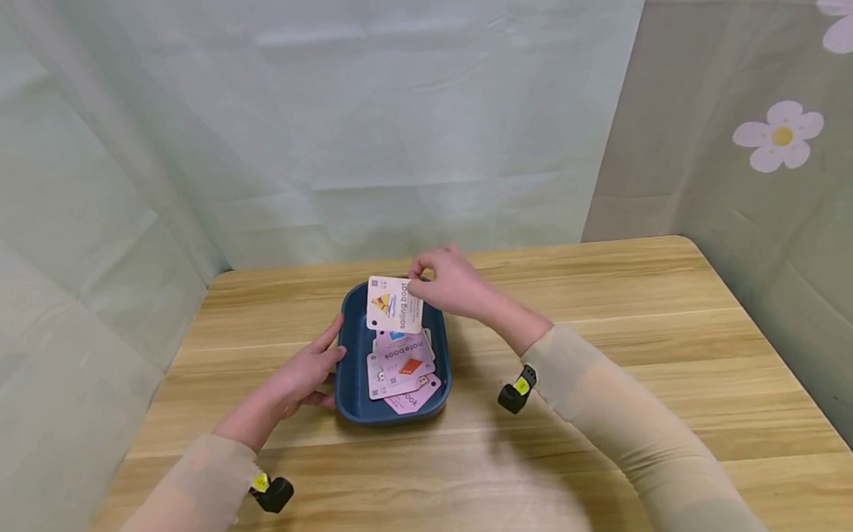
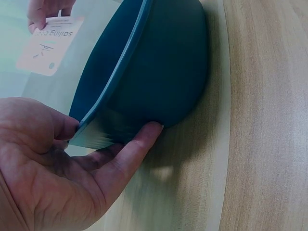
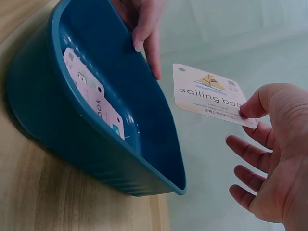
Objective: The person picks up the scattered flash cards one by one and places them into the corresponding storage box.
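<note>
A white flash card (image 1: 394,310) printed "sailing boat", with a small picture of a boat, is pinched at one corner between the thumb and index finger of my right hand (image 1: 458,284). The other fingers (image 3: 249,153) of that hand hang loosely curled below the card. It hangs over the far part of a dark blue plastic bin (image 1: 393,417). My left hand (image 1: 306,377) grips the bin's left side, thumb at the rim and fingers along the outer wall. Inside the bin lie several overlapping cards, the top one a pink "notebook" card (image 1: 407,353).
The bin stands on a wood-grain table (image 1: 610,302). Pale curtains (image 1: 400,118) hang behind it and at both sides, the right one with white flowers (image 1: 781,136). A small black camera is strapped to each wrist, over beige sleeves (image 1: 634,425).
</note>
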Available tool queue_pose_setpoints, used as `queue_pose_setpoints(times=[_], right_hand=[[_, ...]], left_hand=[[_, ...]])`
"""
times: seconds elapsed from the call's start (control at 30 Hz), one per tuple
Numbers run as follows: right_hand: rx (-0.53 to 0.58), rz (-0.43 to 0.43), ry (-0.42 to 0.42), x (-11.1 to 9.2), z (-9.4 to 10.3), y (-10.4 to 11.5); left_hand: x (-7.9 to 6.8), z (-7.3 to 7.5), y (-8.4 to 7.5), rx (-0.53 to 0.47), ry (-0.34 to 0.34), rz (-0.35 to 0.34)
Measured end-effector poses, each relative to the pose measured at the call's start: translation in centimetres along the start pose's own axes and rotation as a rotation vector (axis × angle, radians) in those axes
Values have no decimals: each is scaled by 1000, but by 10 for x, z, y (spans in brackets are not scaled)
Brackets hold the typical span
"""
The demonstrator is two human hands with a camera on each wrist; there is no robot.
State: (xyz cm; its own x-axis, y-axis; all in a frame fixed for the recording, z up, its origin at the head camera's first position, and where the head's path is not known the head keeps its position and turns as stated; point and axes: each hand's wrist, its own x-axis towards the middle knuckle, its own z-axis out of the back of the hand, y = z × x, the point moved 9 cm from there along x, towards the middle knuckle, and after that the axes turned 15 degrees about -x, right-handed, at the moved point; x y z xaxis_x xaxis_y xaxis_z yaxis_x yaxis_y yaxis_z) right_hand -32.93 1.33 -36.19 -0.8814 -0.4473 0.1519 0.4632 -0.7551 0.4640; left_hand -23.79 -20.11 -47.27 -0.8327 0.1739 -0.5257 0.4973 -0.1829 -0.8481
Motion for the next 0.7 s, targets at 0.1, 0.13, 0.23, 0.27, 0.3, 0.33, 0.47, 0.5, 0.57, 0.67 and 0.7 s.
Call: queue_pose_setpoints(times=[0.1, 0.13, 0.23, 0.27, 0.3, 0.33, 0.47, 0.5, 0.57, 0.67, 0.7], right_hand=[[-28, -10, 1, 1, -4, -1], [-36, -14, 4, 1, -5, -1], [-77, -20, 16, 2, -10, 0], [-94, -17, 19, 2, -11, 0], [-110, -12, 21, 3, -12, 1], [-131, -4, 22, 3, -14, 2], [-195, 31, 21, 4, -19, 5], [-205, 38, 21, 4, -21, 6], [-222, 48, 23, 4, -24, 7], [-251, 61, 30, 5, -28, 7], [-264, 66, 33, 5, -30, 8]], left_hand=[[0, 0, 0, 1, -1, -1], [0, 0, 0, 2, -2, -2], [-1, 0, 0, 1, -3, -5], [-1, 0, 1, 0, -4, -5], [-1, 0, 1, -1, -4, -6], [-1, 1, 1, -3, -5, -6], [-1, 1, 1, -11, -10, -9], [-1, 1, 1, -12, -11, -9], [-1, 1, 1, -13, -7, -12], [0, 0, 1, -17, -6, -11], [0, 1, 1, -17, -5, -12]])
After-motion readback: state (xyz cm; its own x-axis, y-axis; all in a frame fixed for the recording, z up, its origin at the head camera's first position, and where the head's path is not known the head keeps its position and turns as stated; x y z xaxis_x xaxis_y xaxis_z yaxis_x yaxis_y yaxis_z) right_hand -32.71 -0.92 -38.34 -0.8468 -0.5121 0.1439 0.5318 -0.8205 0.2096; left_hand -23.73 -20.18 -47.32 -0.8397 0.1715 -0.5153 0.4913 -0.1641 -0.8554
